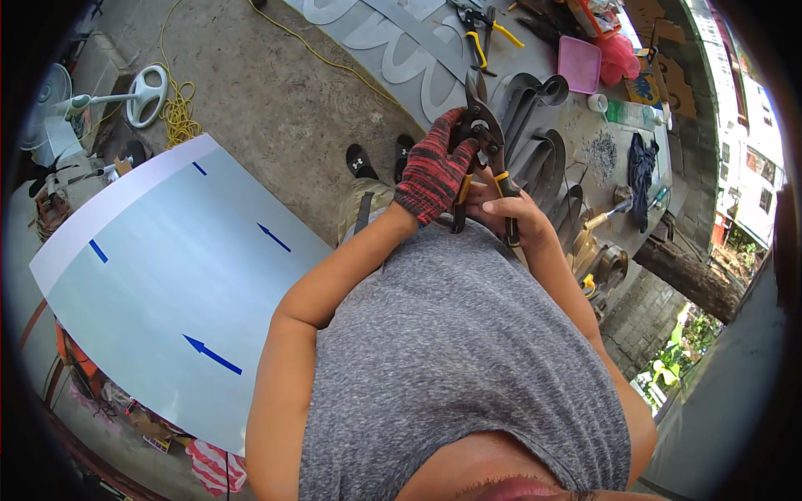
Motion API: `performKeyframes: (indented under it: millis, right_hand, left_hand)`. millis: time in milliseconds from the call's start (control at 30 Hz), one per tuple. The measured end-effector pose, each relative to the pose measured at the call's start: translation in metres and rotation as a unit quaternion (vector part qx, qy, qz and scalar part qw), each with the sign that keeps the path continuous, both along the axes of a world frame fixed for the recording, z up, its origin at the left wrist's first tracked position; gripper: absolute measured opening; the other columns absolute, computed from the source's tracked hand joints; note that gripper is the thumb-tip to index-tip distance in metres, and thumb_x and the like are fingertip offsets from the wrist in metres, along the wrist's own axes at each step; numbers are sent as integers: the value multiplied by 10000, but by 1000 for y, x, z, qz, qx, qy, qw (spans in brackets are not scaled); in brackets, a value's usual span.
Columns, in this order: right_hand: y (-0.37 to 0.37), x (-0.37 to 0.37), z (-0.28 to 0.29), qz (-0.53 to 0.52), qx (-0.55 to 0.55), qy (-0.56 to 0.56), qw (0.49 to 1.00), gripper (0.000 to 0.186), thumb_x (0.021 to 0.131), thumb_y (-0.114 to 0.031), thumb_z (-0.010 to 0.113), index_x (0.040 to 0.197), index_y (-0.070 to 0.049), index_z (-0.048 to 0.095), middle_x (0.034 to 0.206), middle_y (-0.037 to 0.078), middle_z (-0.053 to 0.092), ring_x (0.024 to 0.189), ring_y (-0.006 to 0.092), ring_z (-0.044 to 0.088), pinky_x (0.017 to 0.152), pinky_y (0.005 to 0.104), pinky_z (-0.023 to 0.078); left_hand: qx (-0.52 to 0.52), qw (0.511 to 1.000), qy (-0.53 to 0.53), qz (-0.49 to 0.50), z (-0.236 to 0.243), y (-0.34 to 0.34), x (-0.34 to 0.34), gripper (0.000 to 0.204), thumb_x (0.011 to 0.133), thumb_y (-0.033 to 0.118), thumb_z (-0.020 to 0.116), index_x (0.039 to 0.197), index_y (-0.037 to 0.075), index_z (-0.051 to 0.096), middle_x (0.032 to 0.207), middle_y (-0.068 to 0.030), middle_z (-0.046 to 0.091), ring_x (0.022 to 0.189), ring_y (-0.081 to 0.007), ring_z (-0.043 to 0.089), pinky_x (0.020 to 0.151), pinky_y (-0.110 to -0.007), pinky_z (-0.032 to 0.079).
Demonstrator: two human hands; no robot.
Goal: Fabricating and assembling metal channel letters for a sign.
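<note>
In front of my waist I hold a pair of tin snips (485, 127) with dark metal jaws and black-and-yellow handles. My left hand (434, 173), in a red and black knit glove, is closed round the snips near the pivot. Bare, my right hand (515, 209) grips the handles lower down, its thumb lying across one of them. The blades point away from me, over the edge of the worktable. Just beyond them lie bent grey metal strips (545, 163), curled at the ends. Some fingers of both hands are hidden behind the snips.
On the worktable are flat grey cut-out shapes (399, 65), more yellow-handled cutters (480, 32), a pink tray (579, 65), a clear bottle (631, 113) and a black cloth (642, 179). A large pale sheet (167, 275) with blue arrows stands at left, near a white fan (55, 93) and yellow cord (182, 125).
</note>
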State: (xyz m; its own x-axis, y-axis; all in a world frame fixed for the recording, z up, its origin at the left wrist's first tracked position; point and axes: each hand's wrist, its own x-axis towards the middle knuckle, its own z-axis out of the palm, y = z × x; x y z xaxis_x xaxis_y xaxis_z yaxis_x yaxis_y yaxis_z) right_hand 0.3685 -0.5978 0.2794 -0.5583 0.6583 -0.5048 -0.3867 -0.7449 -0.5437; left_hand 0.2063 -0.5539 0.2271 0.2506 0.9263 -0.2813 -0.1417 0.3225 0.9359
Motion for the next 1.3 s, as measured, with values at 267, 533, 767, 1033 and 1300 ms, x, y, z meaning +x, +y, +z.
performKeyframes:
  millis: [267,533,767,1033,1300]
  right_hand:
    - [16,68,-6,171,-35,-219,960,715,778,-182,684,1422,-26,414,1245,160,592,1088,196,584,1000,305,403]
    - [52,151,-30,434,64,-524,730,604,765,-214,654,1309,-17,482,966,67,621,939,170,573,896,289,420]
    - [89,124,-46,542,56,-549,634,640,751,-269,669,1304,-10,479,938,105,595,886,175,552,830,293,427]
    - [136,69,-76,631,17,-560,536,574,778,-271,680,1250,4,501,863,91,620,806,171,591,724,303,459]
    - [158,22,-82,688,18,-565,456,466,777,-257,669,1123,24,531,827,91,606,778,174,585,705,317,467]
  left_hand:
    - [-42,997,-22,59,-68,-21,34,342,996,89,509,1331,18,498,1104,-90,666,1002,-142,627,877,-293,506]
    - [-202,943,259,61,-176,-73,103,405,911,323,639,1180,34,553,1120,-167,635,1031,-337,622,929,-415,474]
    - [-145,922,207,292,-213,-54,129,363,860,220,700,1163,63,576,1144,-178,601,1054,-343,598,917,-422,480]
    - [-158,915,119,353,-228,-35,120,198,819,128,728,989,45,671,984,-149,647,925,-296,649,842,-382,515]
    - [-160,919,78,351,-231,-34,117,201,799,87,752,983,41,685,982,-124,656,886,-236,654,811,-349,521]
